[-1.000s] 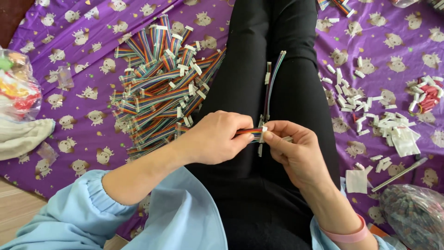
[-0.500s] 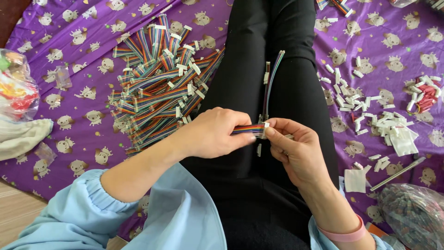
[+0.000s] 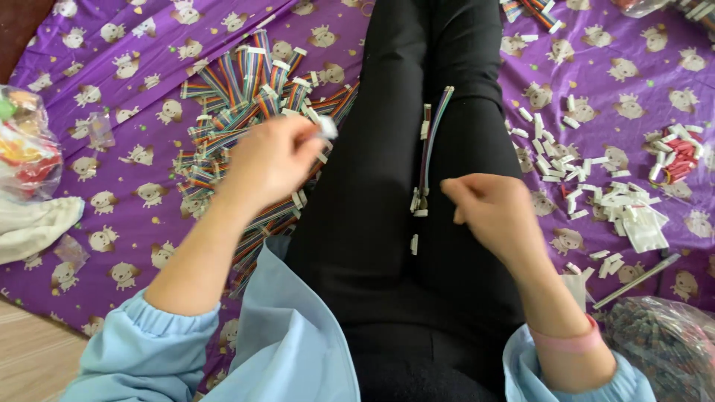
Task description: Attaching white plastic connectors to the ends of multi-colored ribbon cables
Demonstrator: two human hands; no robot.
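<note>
The left hand (image 3: pixel 272 160) is raised over the near edge of a pile of rainbow ribbon cables (image 3: pixel 246 126) that is spread on a purple cloth (image 3: pixel 134 97) to the left of the black-clad legs (image 3: pixel 417 112). Its fingers are curled in, and a small white connector (image 3: pixel 328 128) is seen at the fingertips; because of motion blur it cannot be told how firmly the connector is pinched. The right hand (image 3: pixel 491 212) is held over the right thigh, its fingers loosely bent with the tips drawn together toward the left; nothing can be made out between them, though blur leaves this uncertain. Between the two hands, one cable (image 3: pixel 432 138) is laid along the lap, running from far to near, with white plugs at its near end and a loose white piece (image 3: pixel 414 243) just nearer. On the cloth to the right of the legs, loose white connectors (image 3: pixel 596 193) are scattered, and a thin rod (image 3: pixel 637 281) lies nearer. A clear bag of dark parts (image 3: pixel 663 350) is seen at the near right, and a bag with coloured contents (image 3: pixel 26 152) at the far left edge. Light blue sleeves (image 3: pixel 246 350) are worn, and a pink band (image 3: pixel 570 342) is on the right wrist.
</note>
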